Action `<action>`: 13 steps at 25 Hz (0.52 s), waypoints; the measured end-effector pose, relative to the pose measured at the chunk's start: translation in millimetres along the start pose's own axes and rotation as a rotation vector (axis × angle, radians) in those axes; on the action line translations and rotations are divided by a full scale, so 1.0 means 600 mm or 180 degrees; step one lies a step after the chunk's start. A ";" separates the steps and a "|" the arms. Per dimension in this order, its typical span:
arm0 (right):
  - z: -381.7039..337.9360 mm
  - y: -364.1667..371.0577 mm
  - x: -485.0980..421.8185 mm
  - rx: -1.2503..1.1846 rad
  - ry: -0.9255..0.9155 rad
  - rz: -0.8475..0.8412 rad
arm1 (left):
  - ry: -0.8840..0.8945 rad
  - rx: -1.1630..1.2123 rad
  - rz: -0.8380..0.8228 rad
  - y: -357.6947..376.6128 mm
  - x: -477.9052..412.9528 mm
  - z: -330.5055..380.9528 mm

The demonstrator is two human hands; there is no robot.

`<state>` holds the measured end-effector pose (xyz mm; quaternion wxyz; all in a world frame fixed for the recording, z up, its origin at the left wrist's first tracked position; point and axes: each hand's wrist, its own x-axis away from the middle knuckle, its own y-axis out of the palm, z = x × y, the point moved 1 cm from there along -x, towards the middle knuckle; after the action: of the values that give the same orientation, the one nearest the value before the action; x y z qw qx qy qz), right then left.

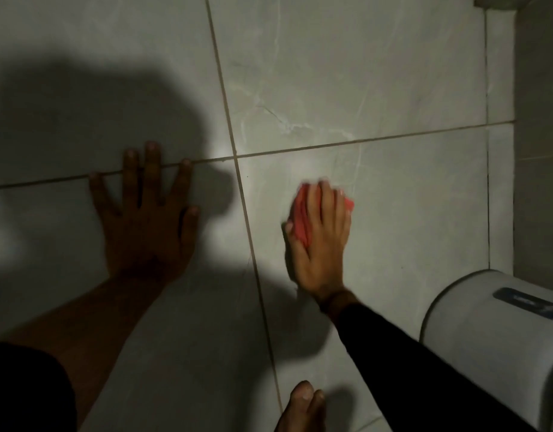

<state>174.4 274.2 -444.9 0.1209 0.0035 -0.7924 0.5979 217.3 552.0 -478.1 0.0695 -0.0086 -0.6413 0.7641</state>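
Note:
A red cloth lies bunched on the grey tiled floor, just right of a grout cross. My right hand covers it, fingers laid over the cloth and pressing it to the tile; the cloth's edges show past my fingers at the left and top right. My left hand rests flat on the floor to the left, fingers spread, in deep shadow across a grout line. It holds nothing.
A white cylindrical container with a dark label lies at the lower right, close to my right forearm. A wall edge runs down the right side. My bare foot shows at the bottom. A large shadow covers the left floor.

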 end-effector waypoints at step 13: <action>-0.092 0.007 -0.041 0.0162 -0.0781 -0.0110 | 0.0001 -0.0004 0.0036 0.001 0.000 -0.003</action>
<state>207.8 324.1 -439.5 0.0332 0.0934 -0.7856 0.6107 217.3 553.5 -479.1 0.0653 -0.0123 -0.6417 0.7641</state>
